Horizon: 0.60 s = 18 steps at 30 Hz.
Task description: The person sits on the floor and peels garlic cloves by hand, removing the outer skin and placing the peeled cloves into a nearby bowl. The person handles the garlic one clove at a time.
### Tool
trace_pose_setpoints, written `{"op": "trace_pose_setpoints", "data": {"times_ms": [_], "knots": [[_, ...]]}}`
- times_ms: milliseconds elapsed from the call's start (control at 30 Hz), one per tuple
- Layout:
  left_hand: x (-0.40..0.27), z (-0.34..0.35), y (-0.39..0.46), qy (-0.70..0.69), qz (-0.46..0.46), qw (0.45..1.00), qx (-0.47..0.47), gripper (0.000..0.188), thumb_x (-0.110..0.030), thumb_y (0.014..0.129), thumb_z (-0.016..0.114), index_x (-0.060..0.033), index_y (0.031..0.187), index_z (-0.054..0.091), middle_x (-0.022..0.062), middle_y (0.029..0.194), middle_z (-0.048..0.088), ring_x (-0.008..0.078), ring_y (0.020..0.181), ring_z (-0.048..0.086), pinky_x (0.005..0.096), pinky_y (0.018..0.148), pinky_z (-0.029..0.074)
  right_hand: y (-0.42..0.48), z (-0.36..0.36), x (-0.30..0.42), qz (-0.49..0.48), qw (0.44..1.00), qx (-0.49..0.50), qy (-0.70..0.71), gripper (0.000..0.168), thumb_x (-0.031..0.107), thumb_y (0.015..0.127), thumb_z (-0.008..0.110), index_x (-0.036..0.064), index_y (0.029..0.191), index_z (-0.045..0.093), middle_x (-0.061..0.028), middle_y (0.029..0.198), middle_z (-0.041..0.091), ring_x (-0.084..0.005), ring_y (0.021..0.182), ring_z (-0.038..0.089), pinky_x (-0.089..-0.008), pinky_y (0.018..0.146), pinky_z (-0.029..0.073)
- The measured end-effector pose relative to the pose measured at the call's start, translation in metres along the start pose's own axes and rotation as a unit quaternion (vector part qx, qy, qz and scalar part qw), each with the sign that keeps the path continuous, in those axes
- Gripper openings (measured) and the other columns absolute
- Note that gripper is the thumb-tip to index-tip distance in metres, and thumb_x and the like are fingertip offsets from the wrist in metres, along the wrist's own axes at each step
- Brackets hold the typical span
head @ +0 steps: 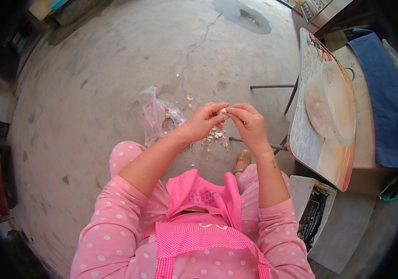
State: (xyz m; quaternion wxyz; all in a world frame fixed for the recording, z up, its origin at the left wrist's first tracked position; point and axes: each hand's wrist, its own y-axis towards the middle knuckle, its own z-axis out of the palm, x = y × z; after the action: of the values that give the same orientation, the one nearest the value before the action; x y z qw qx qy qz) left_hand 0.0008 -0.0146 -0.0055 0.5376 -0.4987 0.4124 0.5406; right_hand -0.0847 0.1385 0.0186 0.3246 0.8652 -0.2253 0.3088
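A small whitish garlic bulb (223, 112) is held between my two hands, above the concrete floor. My left hand (207, 117) grips it from the left with thumb and fingers. The thumb and forefinger of my right hand (249, 120) pinch its other side. Below the hands, papery garlic skins (215, 136) lie in a loose heap on the floor. A clear plastic bag (153, 111) with several bulbs in it rests on the floor to the left. On the folding table at the right stands a translucent plastic colander basket (331, 104), with pale pieces showing through its wall.
The folding table (298, 139) has dark metal legs reaching toward my right foot. A white foam box (298, 188) sits below it, and a blue cloth (377, 87) hangs beyond. Few skin scraps lie ahead on the floor (115, 69), with a wet patch farther off.
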Motion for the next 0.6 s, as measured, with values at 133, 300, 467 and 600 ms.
{"op": "trace_pose_setpoints", "data": {"times_ms": [133, 300, 467, 600], "knots": [[0.0042, -0.0045, -0.0014, 0.056, 0.002, 0.998, 0.011, 0.033, -0.004, 0.089, 0.053, 0.0024, 0.121, 0.051, 0.0076, 0.104, 0.048, 0.0122, 0.079, 0.058, 0.0258, 0.07, 0.051, -0.001, 0.0012, 0.0026, -0.045, 0.998, 0.016, -0.045, 0.014, 0.001, 0.074, 0.063, 0.003, 0.087, 0.066, -0.0097, 0.087, 0.064, -0.026, 0.081, 0.062, -0.0329, 0.069, 0.051], [0.0062, -0.0053, -0.0061, 0.089, -0.025, 0.995, 0.025, 0.032, 0.002, 0.086, 0.054, 0.0007, 0.119, 0.055, 0.0053, 0.094, 0.047, 0.0115, 0.072, 0.059, 0.0237, 0.065, 0.048, -0.003, 0.001, 0.002, -0.115, 0.986, 0.065, -0.105, 0.013, 0.001, 0.073, 0.064, 0.003, 0.086, 0.064, -0.0083, 0.088, 0.064, -0.0254, 0.08, 0.061, -0.0333, 0.067, 0.05], [0.0058, -0.0023, -0.0078, 0.034, -0.049, 0.998, 0.022, 0.033, 0.0, 0.087, 0.054, 0.0012, 0.12, 0.054, 0.004, 0.091, 0.053, 0.01, 0.071, 0.058, 0.0232, 0.065, 0.048, -0.0065, 0.0051, 0.0033, -0.126, 0.983, 0.063, -0.119, 0.01, 0.0, 0.071, 0.06, 0.003, 0.081, 0.059, -0.0084, 0.084, 0.061, -0.0257, 0.081, 0.058, -0.0347, 0.068, 0.05], [0.0068, -0.0008, -0.0049, -0.039, -0.067, 0.997, 0.028, 0.034, -0.003, 0.089, 0.053, 0.0016, 0.122, 0.052, 0.0026, 0.088, 0.059, 0.009, 0.073, 0.057, 0.0231, 0.068, 0.048, -0.0053, 0.0095, 0.004, -0.108, 0.987, 0.016, -0.122, 0.009, 0.0, 0.07, 0.061, 0.003, 0.076, 0.056, -0.0088, 0.08, 0.059, -0.0265, 0.079, 0.058, -0.0344, 0.066, 0.05]]}}
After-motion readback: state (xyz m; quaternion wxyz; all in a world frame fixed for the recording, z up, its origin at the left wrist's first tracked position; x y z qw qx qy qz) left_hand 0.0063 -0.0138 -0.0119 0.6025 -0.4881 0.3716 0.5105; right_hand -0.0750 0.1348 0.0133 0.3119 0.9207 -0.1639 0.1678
